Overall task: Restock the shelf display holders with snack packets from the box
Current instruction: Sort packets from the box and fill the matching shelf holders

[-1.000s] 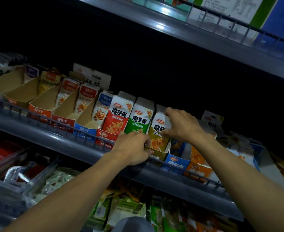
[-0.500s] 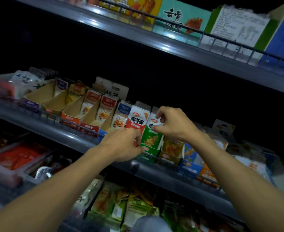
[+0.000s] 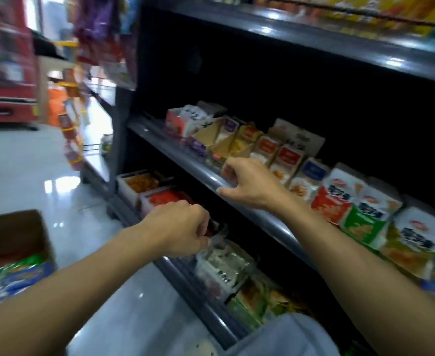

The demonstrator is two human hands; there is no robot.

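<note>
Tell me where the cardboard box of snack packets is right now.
The cardboard box sits on the shiny floor at the far left edge of the head view, left of the left hand and away from the shelves; colourful packets show inside.

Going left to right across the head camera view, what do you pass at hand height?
cardboard box → left hand → right hand → red packet holder → green packet holder

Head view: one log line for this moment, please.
left hand: curled, empty | right hand: resting on shelf edge | box: on floor, left
</note>
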